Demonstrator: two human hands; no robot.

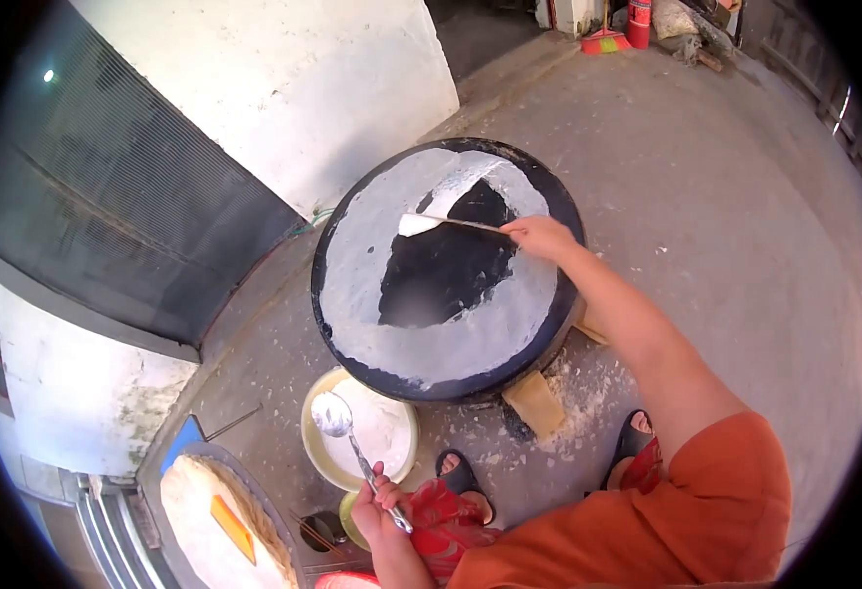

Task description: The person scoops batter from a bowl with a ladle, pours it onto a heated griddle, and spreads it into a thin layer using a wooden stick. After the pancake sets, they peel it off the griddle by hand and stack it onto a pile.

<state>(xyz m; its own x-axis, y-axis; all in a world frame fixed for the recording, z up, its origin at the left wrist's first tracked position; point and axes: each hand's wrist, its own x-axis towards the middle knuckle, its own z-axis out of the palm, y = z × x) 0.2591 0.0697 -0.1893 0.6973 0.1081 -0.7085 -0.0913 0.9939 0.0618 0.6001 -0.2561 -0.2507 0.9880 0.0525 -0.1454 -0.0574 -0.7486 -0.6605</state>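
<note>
A large round black griddle (pixel 566 211) carries a wide, uneven ring of pale batter (pixel 372 339), with dark bare metal at its middle. My right hand (pixel 541 239) is closed on the end of a thin batter spreader (pixel 462 225), held over the griddle; a lump of white batter sits at its far end. In my left hand (pixel 380 503) is a metal ladle (pixel 357 450), gripped by its handle. The ladle's batter-coated head is above a pale bowl (pixel 310 432) of white batter (pixel 377 427).
At lower left, a stack of thin flatbreads (pixel 190 510) has an orange flat tool (pixel 233 528) on top. A tan block (pixel 537 404) sits by the griddle's base among scattered flakes. A broom (pixel 605 42) and a red cylinder (pixel 638 25) stand at the back.
</note>
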